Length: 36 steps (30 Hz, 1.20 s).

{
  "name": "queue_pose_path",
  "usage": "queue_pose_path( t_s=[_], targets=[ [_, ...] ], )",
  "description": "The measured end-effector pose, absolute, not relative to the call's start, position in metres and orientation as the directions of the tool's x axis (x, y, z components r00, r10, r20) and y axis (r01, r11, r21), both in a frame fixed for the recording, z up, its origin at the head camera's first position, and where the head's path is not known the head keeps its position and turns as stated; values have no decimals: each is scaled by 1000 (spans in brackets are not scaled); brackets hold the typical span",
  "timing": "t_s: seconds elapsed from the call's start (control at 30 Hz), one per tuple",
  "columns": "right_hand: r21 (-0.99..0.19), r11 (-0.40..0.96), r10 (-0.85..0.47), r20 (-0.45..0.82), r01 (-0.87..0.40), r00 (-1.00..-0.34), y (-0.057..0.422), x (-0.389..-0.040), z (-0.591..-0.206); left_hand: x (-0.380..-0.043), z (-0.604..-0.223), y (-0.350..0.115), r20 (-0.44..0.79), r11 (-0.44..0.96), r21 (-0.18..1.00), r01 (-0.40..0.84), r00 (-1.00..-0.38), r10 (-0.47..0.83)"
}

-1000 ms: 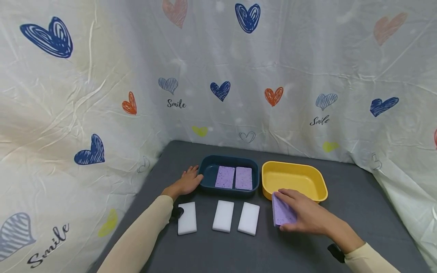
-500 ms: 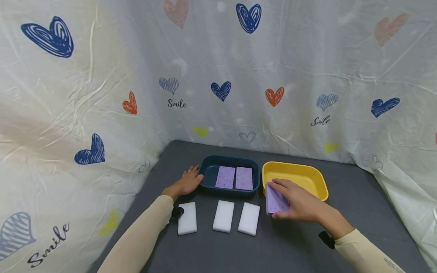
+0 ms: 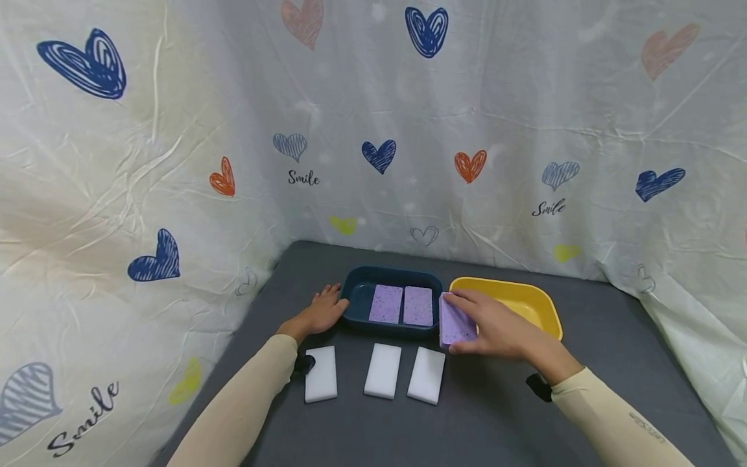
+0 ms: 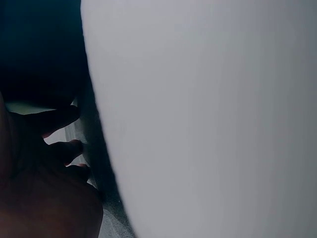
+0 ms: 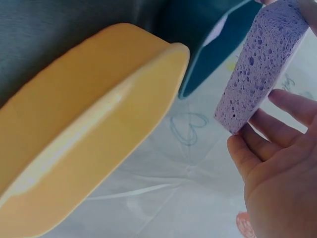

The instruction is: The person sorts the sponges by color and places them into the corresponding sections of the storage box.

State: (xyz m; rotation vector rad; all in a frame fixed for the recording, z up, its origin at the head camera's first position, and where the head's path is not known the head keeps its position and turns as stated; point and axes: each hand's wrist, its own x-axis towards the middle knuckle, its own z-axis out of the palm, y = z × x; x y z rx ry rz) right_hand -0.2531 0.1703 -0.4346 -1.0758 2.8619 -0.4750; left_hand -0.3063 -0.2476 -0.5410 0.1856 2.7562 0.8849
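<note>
My right hand grips a purple sponge by its edges, thumb at the near side and fingers at the far side. In the right wrist view the porous sponge is held up above the rims of both bins. Two more purple sponges, a left one and a right one, lie side by side in the dark blue bin. My left hand rests with spread fingers at that bin's left end, thumb touching its wall. In the left wrist view the left hand is dark and partly cut off.
To the right of the blue bin stands a yellow bin, partly covered by my right hand. Three white sponges lie in a row in front: left, middle and right. A heart-print curtain hangs behind the grey table.
My right hand has carried the purple sponge leftward and away from me, from in front of the yellow bin to the blue bin's right corner. The left hand has stayed in place.
</note>
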Motion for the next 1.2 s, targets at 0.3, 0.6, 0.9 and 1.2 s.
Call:
queue_pose_path(
  t_s=[0.3,0.6,0.9,1.2],
  targets=[
    [-309,705,-660,43,-638,-750,150,-268,-427,-308,-544,-251,-186,776,629,43,-961,204],
    [-306,698,-673,28,-647,-739,129,-281,-427,-314,-552,-253,-209,794,607,26,-959,190],
    [-291,695,-684,11,-657,-729,112,-292,-429,-313,-555,-255,-171,783,619,51,-965,198],
    [-294,695,-684,6,-655,-729,98,-300,-436,-322,-567,-258,-191,810,584,52,-961,199]
  ],
)
